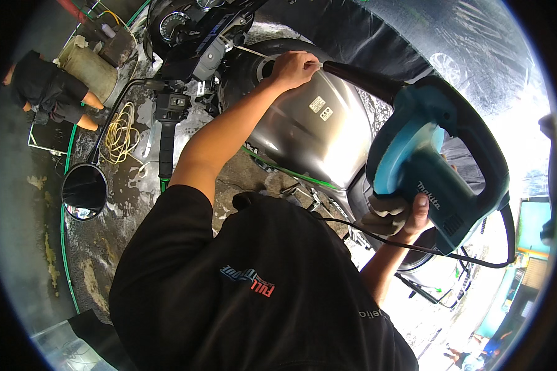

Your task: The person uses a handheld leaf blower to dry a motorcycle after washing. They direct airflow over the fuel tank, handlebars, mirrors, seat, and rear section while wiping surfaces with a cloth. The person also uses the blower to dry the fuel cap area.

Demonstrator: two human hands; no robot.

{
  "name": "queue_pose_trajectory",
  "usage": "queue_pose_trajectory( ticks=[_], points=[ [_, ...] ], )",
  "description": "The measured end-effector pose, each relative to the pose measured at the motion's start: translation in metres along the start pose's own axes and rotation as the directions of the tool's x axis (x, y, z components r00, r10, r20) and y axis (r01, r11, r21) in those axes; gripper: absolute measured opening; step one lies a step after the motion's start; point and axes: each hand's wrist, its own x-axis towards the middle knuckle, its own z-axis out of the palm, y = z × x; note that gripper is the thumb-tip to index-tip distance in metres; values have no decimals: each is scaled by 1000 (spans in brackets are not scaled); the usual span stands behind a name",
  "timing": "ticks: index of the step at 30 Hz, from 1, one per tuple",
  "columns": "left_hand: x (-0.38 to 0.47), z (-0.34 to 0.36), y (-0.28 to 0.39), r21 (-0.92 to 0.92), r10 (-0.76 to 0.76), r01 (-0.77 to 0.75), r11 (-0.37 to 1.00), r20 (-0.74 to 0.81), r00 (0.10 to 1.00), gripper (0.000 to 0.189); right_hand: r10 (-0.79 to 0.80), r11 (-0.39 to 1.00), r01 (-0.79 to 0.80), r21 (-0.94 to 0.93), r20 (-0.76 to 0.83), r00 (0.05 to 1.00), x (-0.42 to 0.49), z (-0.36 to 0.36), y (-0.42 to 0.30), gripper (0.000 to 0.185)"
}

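My right hand supports a teal Makita electric blower from beneath, with the thumb along its motor housing. A crumpled taupe thing, perhaps a cloth or glove, sits against that hand. The blower's long black nozzle points left above a glossy grey motorcycle fuel tank. At its end, my left hand pinches a small pale tip; the fingers partly hide it. Under the left wrist, the tank's round filler cap is partly covered. Two small stickers lie on the tank.
The blower's black cord crosses before my torso. At left are the handlebar grip, a round mirror and a coiled pale cord or hose on wet floor. Another person bends near a drum. Black sheeting hangs beyond the tank.
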Motion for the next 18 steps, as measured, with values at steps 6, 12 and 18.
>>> queue_pose_trajectory(
  ticks=[6,12,18],
  points=[
    [9,-21,-7,-370,33,90,924,313,949,25,-26,999,26,-28,-1,1000,-5,-5,-11,93],
    [7,-73,14,-675,183,196,712,448,875,25,-40,999,39,-20,-45,998,-17,-8,-27,94],
    [-20,-110,36,-577,326,-196,793,131,936,22,-54,998,53,-21,-74,996,-23,-13,-44,95]
  ],
)
